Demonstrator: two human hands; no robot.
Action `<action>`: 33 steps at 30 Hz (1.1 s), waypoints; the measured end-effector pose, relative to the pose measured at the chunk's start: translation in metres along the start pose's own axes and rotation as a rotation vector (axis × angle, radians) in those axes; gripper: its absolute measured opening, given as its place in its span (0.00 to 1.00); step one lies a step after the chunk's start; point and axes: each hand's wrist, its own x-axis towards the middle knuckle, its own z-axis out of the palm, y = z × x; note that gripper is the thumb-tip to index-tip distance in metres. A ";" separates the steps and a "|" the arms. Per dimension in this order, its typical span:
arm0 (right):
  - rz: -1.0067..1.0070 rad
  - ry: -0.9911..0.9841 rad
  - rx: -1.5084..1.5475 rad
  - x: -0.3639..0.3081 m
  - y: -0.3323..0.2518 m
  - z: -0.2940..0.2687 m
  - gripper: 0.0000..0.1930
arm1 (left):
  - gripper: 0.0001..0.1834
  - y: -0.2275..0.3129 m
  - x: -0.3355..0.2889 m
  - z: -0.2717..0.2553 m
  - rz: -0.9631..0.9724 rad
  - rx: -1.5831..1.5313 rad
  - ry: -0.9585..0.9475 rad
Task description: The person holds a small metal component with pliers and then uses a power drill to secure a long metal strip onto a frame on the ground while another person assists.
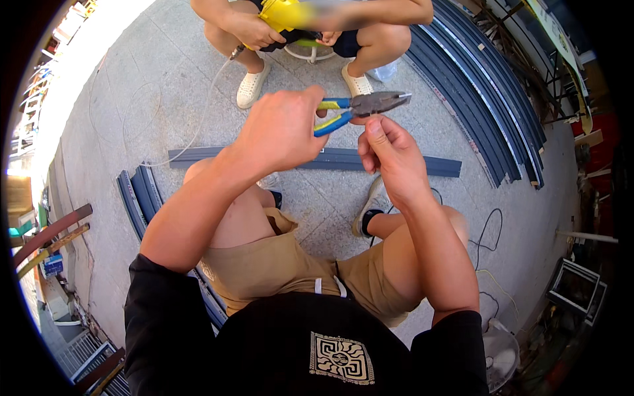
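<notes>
My left hand (281,129) is wrapped round the handles of a pair of pliers (380,103) with blue and yellow grips and dark metal jaws pointing right. A small bright sliver shows at the tip of the jaws; what it is I cannot make out. Just below the jaws is my right hand (398,158), thumb and forefinger pinched together and the other fingers curled. Whatever sits in that pinch is too small to name. Beneath both hands, a long dark grey profile strip (429,165) lies across the paved ground.
Opposite me a seated person holds a yellow tool (281,14) with a thin pale hose (198,125) trailing left. Stacked dark grey profiles (472,92) lie at the far right, shorter ones (146,188) at my left. A black cable (489,231) and a fan (502,356) are on the right.
</notes>
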 end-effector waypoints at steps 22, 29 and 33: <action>-0.091 0.268 -0.037 -0.035 -0.013 -0.065 0.16 | 0.13 -0.039 -0.016 0.013 0.004 0.237 -0.107; -0.185 0.302 0.047 -0.041 -0.013 -0.082 0.16 | 0.13 -0.046 -0.013 0.021 -0.063 0.230 -0.163; -0.311 0.307 0.118 -0.050 -0.031 -0.114 0.16 | 0.13 -0.048 -0.013 0.023 0.003 0.284 -0.238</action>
